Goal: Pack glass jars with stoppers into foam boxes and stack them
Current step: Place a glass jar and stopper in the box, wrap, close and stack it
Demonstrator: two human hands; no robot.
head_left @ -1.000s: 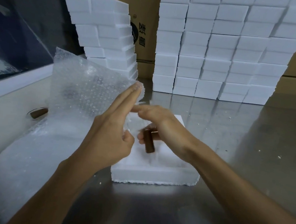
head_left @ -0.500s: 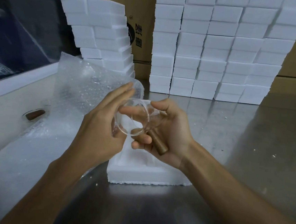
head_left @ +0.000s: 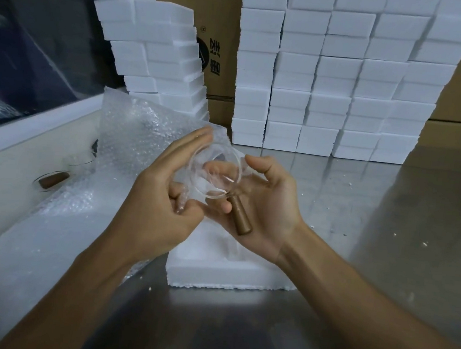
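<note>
From the head view, a round clear glass jar point(head_left: 218, 173) with a brown stopper point(head_left: 239, 217) was held above an open white foam box point(head_left: 231, 273) on the steel desk point(head_left: 385, 245). The right hand point(head_left: 265, 206) lay palm up under the jar, fingers curled round it, the stopper resting across the palm. The left hand point(head_left: 159, 198) touched the jar's left side, its upper fingers straight and pressed together. Left of the foam box lay crumpled bubble wrap point(head_left: 130, 148), and further left another jar point(head_left: 54, 180) with a brown stopper. Behind the foam box stood stacked foam boxes point(head_left: 331, 80) against cardboard cartons point(head_left: 223, 33).
</note>
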